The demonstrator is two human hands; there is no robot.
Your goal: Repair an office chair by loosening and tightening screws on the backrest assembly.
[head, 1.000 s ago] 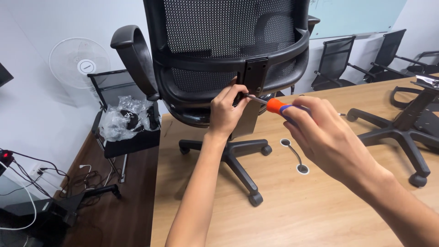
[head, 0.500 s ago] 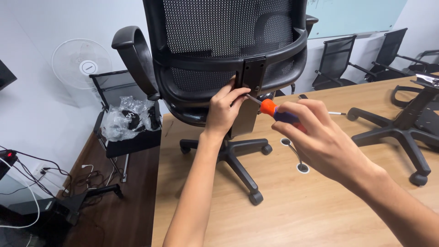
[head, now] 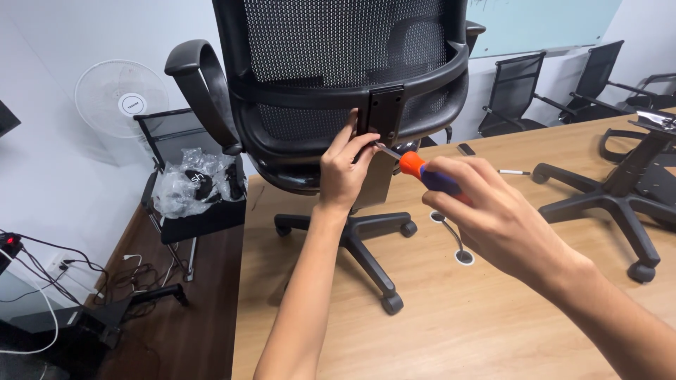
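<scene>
Near the table's (head: 451,331) left edge stands a black mesh chair (head: 338,77). The left hand (head: 343,172) pinches the backrest bracket (head: 384,116) (fingers narrow), while the right hand (head: 493,214) grips an orange-and-blue screwdriver (head: 422,172), tip at the bracket.

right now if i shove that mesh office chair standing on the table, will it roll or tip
It would probably roll: the office chair stands on a five-star caster base on the smooth wooden table. It looks top-heavy, with a tall mesh back over a narrow column, so a high push may tip it. The left hand steadies the back bracket while the right hand works the screwdriver.
</scene>
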